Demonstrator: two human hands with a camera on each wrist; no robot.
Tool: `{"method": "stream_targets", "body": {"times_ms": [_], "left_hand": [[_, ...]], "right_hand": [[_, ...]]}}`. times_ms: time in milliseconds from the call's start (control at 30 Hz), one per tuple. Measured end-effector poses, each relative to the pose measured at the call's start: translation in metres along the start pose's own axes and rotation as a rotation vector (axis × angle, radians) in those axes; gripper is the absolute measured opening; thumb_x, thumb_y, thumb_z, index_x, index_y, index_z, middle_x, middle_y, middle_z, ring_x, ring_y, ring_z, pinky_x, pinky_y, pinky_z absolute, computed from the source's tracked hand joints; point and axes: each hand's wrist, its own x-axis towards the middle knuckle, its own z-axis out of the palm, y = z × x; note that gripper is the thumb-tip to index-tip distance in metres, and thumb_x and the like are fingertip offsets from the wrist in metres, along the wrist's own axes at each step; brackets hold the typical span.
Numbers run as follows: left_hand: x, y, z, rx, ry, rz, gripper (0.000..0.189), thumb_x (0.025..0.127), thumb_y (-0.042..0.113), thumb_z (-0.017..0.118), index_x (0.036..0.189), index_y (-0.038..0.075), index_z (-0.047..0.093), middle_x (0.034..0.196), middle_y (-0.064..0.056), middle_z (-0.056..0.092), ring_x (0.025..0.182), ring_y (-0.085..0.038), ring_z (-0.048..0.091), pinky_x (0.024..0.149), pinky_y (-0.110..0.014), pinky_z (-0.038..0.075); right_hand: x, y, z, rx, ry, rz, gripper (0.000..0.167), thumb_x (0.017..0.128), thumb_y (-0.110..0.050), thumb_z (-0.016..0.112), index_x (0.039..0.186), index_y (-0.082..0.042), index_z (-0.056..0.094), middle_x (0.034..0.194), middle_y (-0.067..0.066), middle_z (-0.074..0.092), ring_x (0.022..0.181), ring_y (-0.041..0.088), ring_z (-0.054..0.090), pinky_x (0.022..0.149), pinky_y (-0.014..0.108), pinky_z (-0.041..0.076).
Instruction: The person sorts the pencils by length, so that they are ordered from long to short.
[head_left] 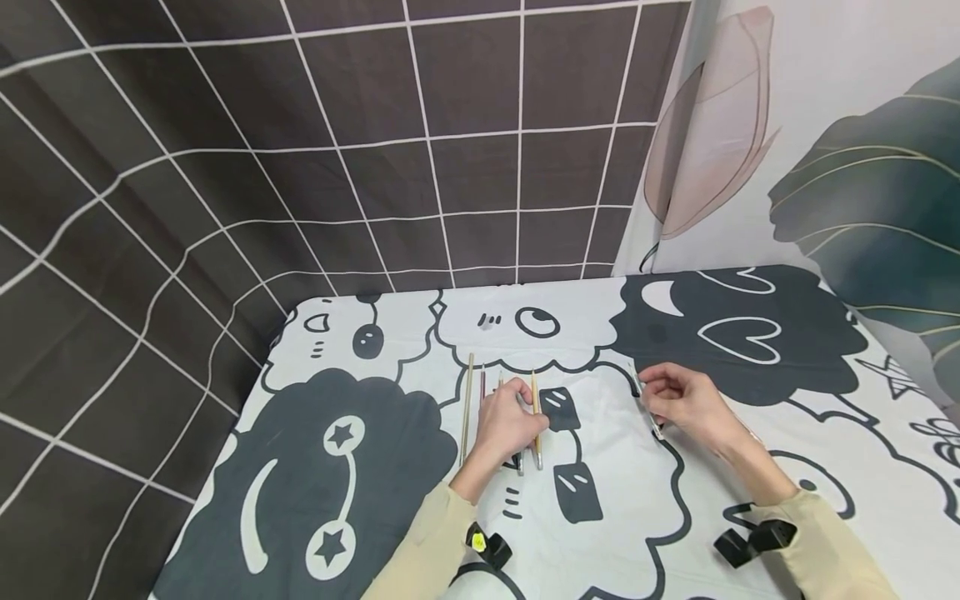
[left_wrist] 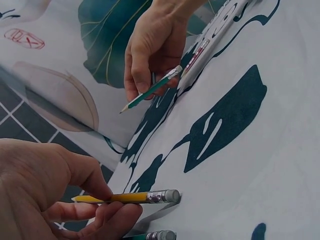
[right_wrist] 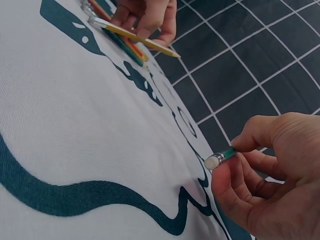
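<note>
My left hand (head_left: 504,423) pinches a yellow pencil (left_wrist: 134,198) between thumb and fingers, its eraser end toward the left wrist camera. Under and beside that hand lie several other pencils, among them a long gold one (head_left: 467,404), a dark red one (head_left: 483,385) and a green one whose eraser end (left_wrist: 162,235) shows in the left wrist view. Off to the right, my right hand (head_left: 686,406) pinches a green pencil (left_wrist: 150,94) with a white eraser. Its fingers hide part of the barrel.
A cloth (head_left: 630,517) with dark and white cartoon clouds covers the table. Beside the right wrist lies a red-and-white pencil (left_wrist: 196,57). A dark grid-patterned curtain (head_left: 465,175) hangs behind, and a leaf-print curtain (head_left: 877,200) stands at the right.
</note>
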Motion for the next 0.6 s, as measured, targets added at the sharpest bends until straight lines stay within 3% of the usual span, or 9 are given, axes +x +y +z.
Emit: {"method": "stream_targets", "body": {"times_ms": [400, 600], "left_hand": [[-0.0014, 0.0020, -0.0022, 0.018, -0.018, -0.012, 0.024, 0.068, 0.005, 0.077, 0.080, 0.011, 0.057, 0.056, 0.001, 0.054, 0.045, -0.013, 0.051, 0.047, -0.026, 0.037], [-0.0011, 0.0011, -0.0016, 0.043, -0.013, -0.006, 0.024, 0.067, 0.007, 0.078, 0.080, 0.011, 0.058, 0.060, 0.001, 0.054, 0.051, -0.015, 0.049, 0.047, -0.026, 0.036]], "right_hand": [[0.0014, 0.0006, 0.0009, -0.015, -0.004, 0.001, 0.034, 0.085, 0.011, 0.064, 0.116, 0.018, 0.054, 0.092, 0.026, 0.060, 0.067, 0.009, 0.058, 0.054, 0.027, 0.051], [0.0014, 0.0014, 0.0007, -0.011, -0.003, -0.004, 0.034, 0.085, 0.012, 0.064, 0.116, 0.019, 0.054, 0.092, 0.026, 0.060, 0.067, 0.009, 0.058, 0.054, 0.026, 0.051]]}}
